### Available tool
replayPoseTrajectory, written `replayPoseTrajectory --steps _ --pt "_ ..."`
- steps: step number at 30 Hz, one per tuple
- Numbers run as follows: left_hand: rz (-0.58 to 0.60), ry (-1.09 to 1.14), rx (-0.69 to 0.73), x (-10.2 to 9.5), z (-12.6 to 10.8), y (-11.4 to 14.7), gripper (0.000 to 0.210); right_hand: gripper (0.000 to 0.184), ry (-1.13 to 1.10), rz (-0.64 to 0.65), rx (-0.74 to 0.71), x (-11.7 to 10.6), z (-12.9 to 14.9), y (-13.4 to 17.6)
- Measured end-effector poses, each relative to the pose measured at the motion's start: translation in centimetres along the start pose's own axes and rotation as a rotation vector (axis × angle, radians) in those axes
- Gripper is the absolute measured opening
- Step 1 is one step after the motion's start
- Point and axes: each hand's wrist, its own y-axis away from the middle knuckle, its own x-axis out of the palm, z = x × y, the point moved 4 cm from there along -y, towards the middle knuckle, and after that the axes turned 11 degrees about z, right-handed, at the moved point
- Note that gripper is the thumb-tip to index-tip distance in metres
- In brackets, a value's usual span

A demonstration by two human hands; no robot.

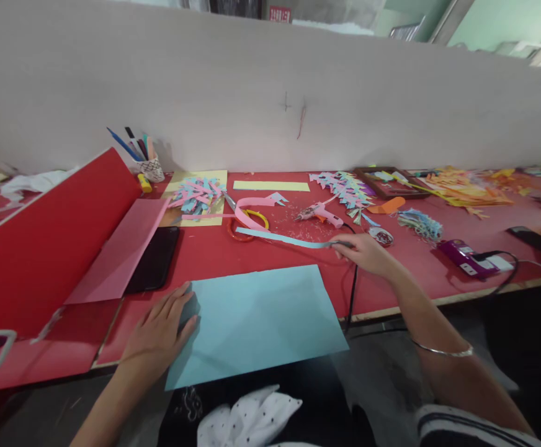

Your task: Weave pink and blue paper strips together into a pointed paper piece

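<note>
A light blue sheet of paper (261,323) lies across the front of the red table and hangs over its near edge. My left hand (165,323) rests flat on the sheet's left edge, fingers stretched out and thumb on the paper. Beyond the sheet, my right hand (366,251) pinches the right end of a narrow blue paper strip (289,238). A small dark grey bit shows at those fingertips; I cannot tell what it is. The strip's free end reaches left, over scissors (260,218) with red and yellow handles and a curled pink paper strip (247,217).
A pink glue gun (324,214) lies behind my right hand, its black cord running off the front edge. Cut paper pieces (198,197), a black phone (156,257) and a raised red board (47,239) are leftward. A purple power strip (470,257) sits right, near another person's hand.
</note>
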Motion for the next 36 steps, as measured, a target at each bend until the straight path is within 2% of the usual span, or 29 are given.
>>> replayPoseTrajectory --steps 4,6,12,17,20,22,24,26,27,30,33,36 --pt "-0.031 0.028 -0.021 0.3 0.1 0.0 0.042 0.034 -0.200 0.030 -0.020 -2.0 2.8 -1.2" --pt "-0.043 0.042 -0.037 0.3 0.0 0.1 0.041 0.035 -0.267 -0.053 -0.055 -2.5 4.1 -2.8" --pt "-0.033 0.070 -0.034 -0.3 -0.3 0.2 0.041 0.033 -0.358 -0.133 -0.269 -1.3 8.3 -11.1" --pt "-0.077 0.035 -0.025 -0.1 -0.3 0.2 0.038 0.030 -0.367 -0.383 -0.431 -2.6 12.1 -16.2" --pt "-0.117 0.018 -0.009 0.2 -0.2 0.2 0.036 0.024 -0.342 -0.526 -0.581 -3.5 13.9 -17.0" --pt "-0.142 0.008 0.002 0.4 -0.1 0.2 0.035 0.021 -0.321 -0.579 -0.652 -3.4 14.1 -17.2" --pt "-0.167 0.001 0.016 0.5 -0.1 0.3 0.035 0.020 -0.284 -0.560 -0.607 -2.4 13.3 -17.6" --pt "-0.187 -0.006 0.029 0.6 -0.1 0.3 0.036 0.023 -0.218 -0.471 -0.451 -0.7 11.7 -18.2" --pt "-0.193 -0.008 0.034 0.6 0.0 0.4 0.037 0.025 -0.172 -0.407 -0.336 0.3 10.7 -18.4" --pt "-0.212 -0.018 0.039 0.7 0.0 0.4 0.039 0.030 0.112 -0.068 0.010 4.0 8.0 -18.3" --pt "-0.230 -0.026 0.048 0.8 0.0 0.5 0.040 0.024 0.231 0.013 0.121 6.2 6.6 -17.0" --pt "-0.215 -0.006 0.043 0.9 0.1 0.5 0.038 0.020 0.277 0.066 0.168 7.4 6.1 -15.9"
